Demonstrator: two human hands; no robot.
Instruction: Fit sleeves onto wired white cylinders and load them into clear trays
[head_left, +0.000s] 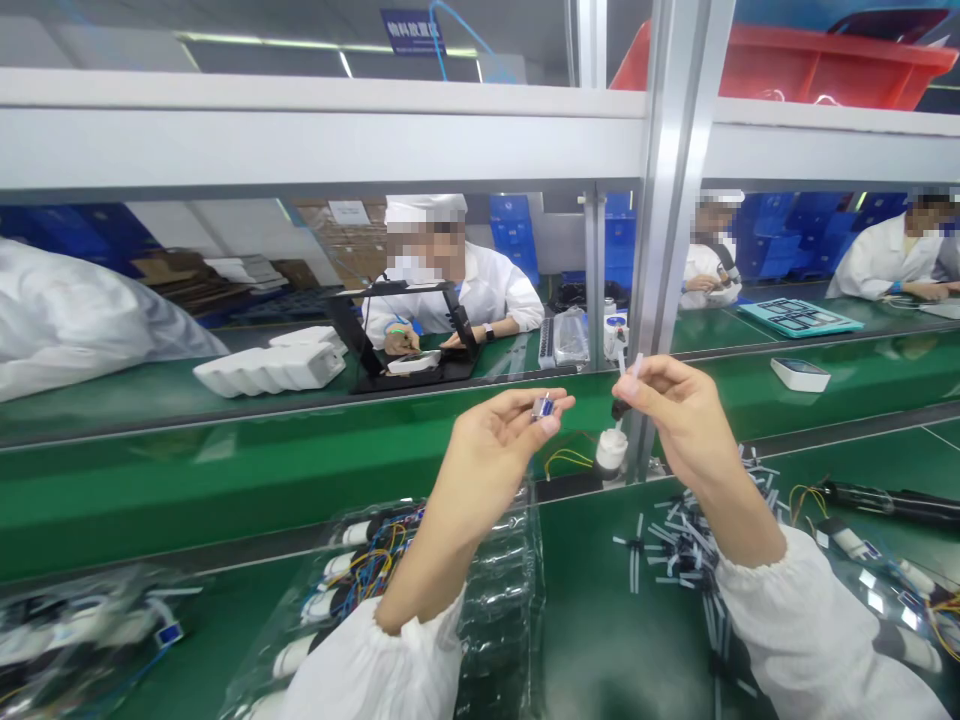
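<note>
Since the small blue-and-metal part (543,408) looks light but possibly fragile, its edges seem the safest place to pinch. It sits in the left hand (499,440), the thumb drawn in toward half-curled fingers. At its three o'clock, the right hand (679,405) pinches a thin pale strip (637,365) between thumb and fingertips, probably soft, bendy and best gripped near one end. Similar loose strips (684,535) lie on the green surface (592,620) toward four o'clock.

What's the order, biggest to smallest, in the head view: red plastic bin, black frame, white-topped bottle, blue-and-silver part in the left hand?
1. Red plastic bin
2. Black frame
3. White-topped bottle
4. Blue-and-silver part
</note>
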